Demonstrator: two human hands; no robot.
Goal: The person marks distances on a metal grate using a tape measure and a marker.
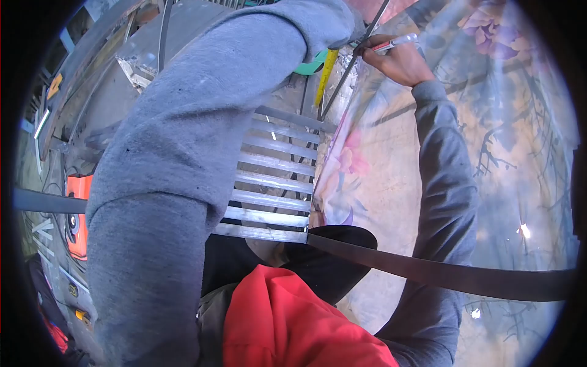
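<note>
Right hand (396, 61) closed round marker pen (396, 43), tip at thin steel rod (337, 88), top of view. Yellow tape measure (326, 73) hangs just beside rod. My read: marking under way; can't make out any finished mark. Left hand hidden behind own grey sleeve (202, 122), so cannot tell its grip. Flat steel bar (440, 274) lies across floral sheet (501, 159), untouched.

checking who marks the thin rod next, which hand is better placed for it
Right, probably. The right hand holds the marker, its tip at the thin rod. The left hand is hidden past its grey sleeve, up by the tape measure.
</note>
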